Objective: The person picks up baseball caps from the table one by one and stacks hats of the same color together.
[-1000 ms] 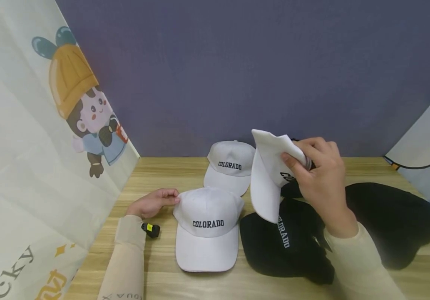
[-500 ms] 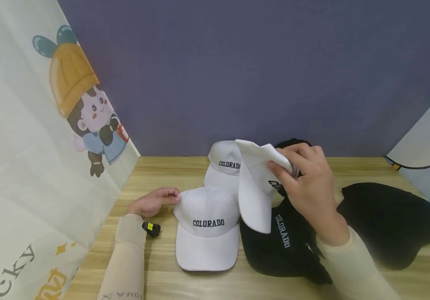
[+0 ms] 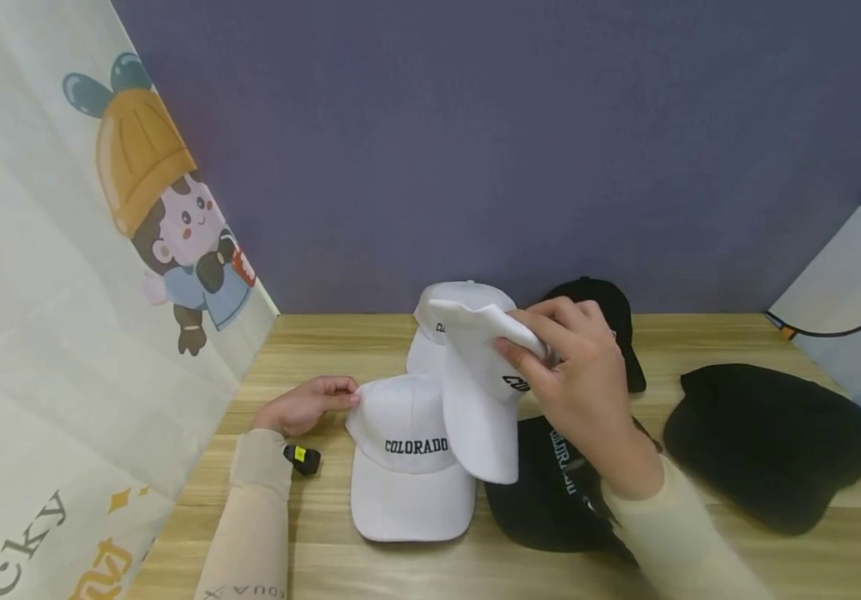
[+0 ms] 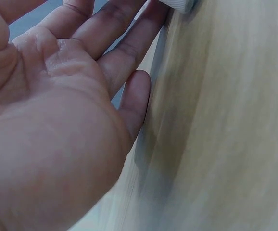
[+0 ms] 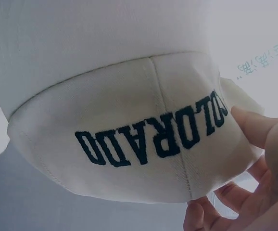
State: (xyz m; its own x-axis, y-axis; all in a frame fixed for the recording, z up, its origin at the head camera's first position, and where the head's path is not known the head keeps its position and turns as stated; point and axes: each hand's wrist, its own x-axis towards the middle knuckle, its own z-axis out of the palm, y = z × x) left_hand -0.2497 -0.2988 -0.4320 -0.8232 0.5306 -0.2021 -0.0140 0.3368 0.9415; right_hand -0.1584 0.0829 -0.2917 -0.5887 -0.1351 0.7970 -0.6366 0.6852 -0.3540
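A white baseball cap with COLORADO lettering (image 3: 415, 433) lies on the wooden table, brim toward the near side. My left hand (image 3: 310, 404) pinches its left edge with the fingertips; in the left wrist view the other fingers of that hand (image 4: 62, 110) stretch loosely along the tabletop. My right hand (image 3: 583, 387) grips a second white cap (image 3: 478, 400) by the crown, thumb in front and fingers behind. This held cap (image 5: 120, 130) hangs brim down in the head view, overlapping the lying cap's right side and a third white cap (image 3: 426, 346) behind.
A black COLORADO cap (image 3: 543, 500) lies under the right forearm, partly hidden by it. Another black cap (image 3: 610, 304) sits at the back by the dark wall, and a black one (image 3: 768, 442) lies far right. A small black device (image 3: 302, 459) is at the left wrist.
My right hand has carried the held white cap leftward and down, from over the black cap toward the lying white cap. My left hand stays at the lying cap's edge.
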